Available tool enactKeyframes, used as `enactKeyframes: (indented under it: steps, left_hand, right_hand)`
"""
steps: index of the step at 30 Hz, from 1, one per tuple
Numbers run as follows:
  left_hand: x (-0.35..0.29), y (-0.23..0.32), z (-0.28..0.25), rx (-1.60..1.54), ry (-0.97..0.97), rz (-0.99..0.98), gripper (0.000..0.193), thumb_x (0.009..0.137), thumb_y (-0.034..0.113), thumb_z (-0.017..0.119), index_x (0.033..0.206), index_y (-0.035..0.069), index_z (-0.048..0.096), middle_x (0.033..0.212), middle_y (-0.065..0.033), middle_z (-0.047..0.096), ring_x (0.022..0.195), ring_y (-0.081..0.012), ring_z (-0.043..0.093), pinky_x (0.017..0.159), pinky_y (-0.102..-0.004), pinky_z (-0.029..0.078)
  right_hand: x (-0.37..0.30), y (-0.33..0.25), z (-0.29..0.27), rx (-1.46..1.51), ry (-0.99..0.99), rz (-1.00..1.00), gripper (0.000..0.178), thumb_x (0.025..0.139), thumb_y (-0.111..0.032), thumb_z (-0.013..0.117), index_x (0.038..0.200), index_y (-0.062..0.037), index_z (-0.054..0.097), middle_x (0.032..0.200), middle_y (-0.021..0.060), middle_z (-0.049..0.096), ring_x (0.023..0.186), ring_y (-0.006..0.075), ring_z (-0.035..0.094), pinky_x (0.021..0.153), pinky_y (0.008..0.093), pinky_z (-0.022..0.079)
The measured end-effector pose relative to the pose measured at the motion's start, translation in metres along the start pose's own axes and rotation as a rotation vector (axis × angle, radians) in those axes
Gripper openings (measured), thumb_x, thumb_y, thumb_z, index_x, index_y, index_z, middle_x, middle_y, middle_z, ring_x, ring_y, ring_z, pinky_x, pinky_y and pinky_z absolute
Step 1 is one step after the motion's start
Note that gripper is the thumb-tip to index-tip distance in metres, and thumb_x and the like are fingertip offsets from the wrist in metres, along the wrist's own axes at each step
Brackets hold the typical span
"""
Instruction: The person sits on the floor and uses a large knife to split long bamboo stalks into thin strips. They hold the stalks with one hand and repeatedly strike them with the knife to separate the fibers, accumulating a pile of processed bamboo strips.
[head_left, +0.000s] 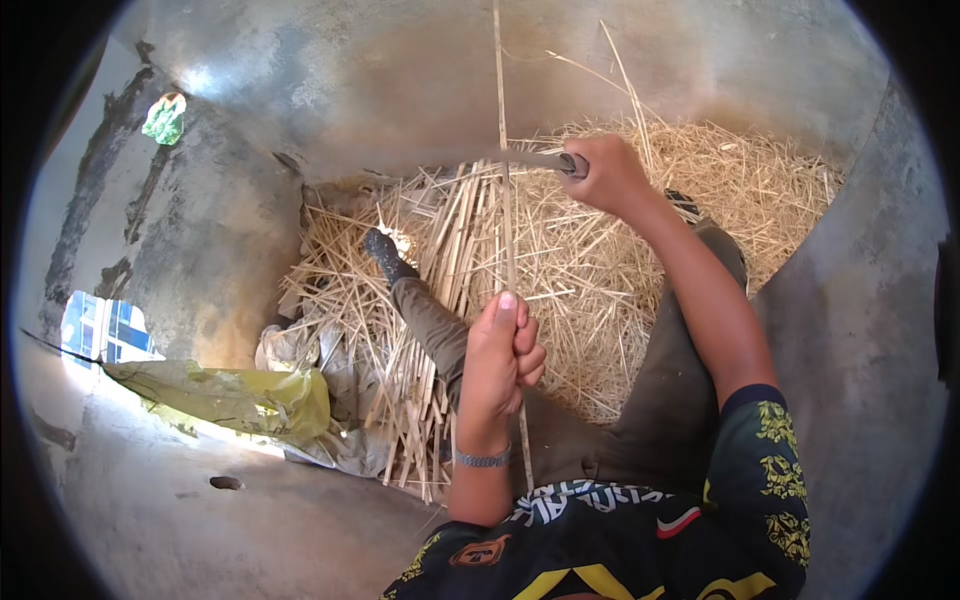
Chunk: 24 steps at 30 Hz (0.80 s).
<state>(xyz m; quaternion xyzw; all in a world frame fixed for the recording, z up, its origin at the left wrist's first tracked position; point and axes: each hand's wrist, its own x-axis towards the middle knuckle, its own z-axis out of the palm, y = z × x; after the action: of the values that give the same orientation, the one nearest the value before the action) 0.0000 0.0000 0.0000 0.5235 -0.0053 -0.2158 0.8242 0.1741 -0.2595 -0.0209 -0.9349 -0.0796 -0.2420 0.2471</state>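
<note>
Long, slender tan strip (509,235), nearly straight, with a blurred grey blade (475,156) crosswise at it

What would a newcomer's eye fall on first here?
Probably the long, blurred blade in the right hand, crossing a thin strip gripped by the left hand below it. Next, the heap of pale shavings across the middle and upper right, then the yellowish sheet at the lower left.

The left hand (505,345) is clenched, thumb uppermost; the right hand (606,174) is clenched farther forward, its forearm (700,280) extended.
</note>
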Motion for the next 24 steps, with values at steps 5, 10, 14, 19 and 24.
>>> enactKeyframes:
  steps: [5, 10, 14, 19, 24]
  left_hand:
    - [-0.035, 0.011, 0.015, -0.007, 0.050, 0.046, 0.031, 0.111, 0.037, 0.044, 0.090, 0.013, 0.042, 0.062, 0.0062, 0.030, 0.043, -0.0026, 0.019, 0.037, -0.0226, 0.014]
    - [-0.051, 0.031, 0.029, 0.227, 0.106, 0.164, 0.032, 0.109, 0.039, 0.048, 0.091, 0.013, 0.045, 0.064, 0.0066, 0.030, 0.047, -0.0037, 0.022, 0.043, -0.0222, 0.018]
    - [-0.036, 0.045, 0.007, 0.244, 0.164, 0.354, 0.033, 0.108, 0.040, 0.050, 0.088, 0.013, 0.046, 0.064, 0.0063, 0.030, 0.050, -0.0047, 0.025, 0.043, -0.0237, 0.021]
    - [-0.004, 0.087, -0.023, 0.161, 0.271, 0.863, 0.042, 0.110, 0.041, 0.044, 0.078, 0.015, 0.039, 0.062, 0.0044, 0.031, 0.048, -0.0073, 0.027, 0.043, -0.0257, 0.024]
    - [0.058, 0.103, -0.049, 0.023, 0.233, 0.967, 0.037, 0.111, 0.046, 0.034, 0.099, 0.014, 0.048, 0.089, -0.0025, 0.049, 0.081, -0.0148, 0.048, 0.074, -0.0312, 0.043]
  right_hand:
    - [0.008, 0.034, -0.034, 0.169, 0.190, 0.437, 0.020, 0.088, -0.026, 0.065, 0.077, -0.0091, 0.068, 0.062, 0.0063, 0.062, 0.055, 0.0158, 0.059, 0.052, 0.0338, 0.048]
    - [0.022, 0.092, -0.015, 0.854, 0.422, 1.062, 0.013, 0.086, -0.013, 0.060, 0.078, -0.0038, 0.060, 0.062, 0.0053, 0.056, 0.048, 0.0155, 0.052, 0.045, 0.0324, 0.044]
    - [0.013, 0.076, -0.006, 1.458, 0.487, 1.072, 0.012, 0.083, -0.007, 0.062, 0.076, -0.0067, 0.052, 0.057, 0.0006, 0.044, 0.043, 0.0127, 0.041, 0.043, 0.0324, 0.040]
    - [-0.012, 0.050, -0.011, 1.710, 0.112, 0.974, 0.019, 0.082, -0.014, 0.069, 0.078, -0.0113, 0.051, 0.053, -0.0055, 0.037, 0.041, 0.0077, 0.035, 0.042, 0.0265, 0.034]
    - [-0.024, 0.019, -0.006, 1.515, -0.037, 0.957, 0.023, 0.080, -0.022, 0.074, 0.084, -0.0093, 0.055, 0.053, -0.0091, 0.037, 0.042, 0.0034, 0.033, 0.043, 0.0243, 0.035]
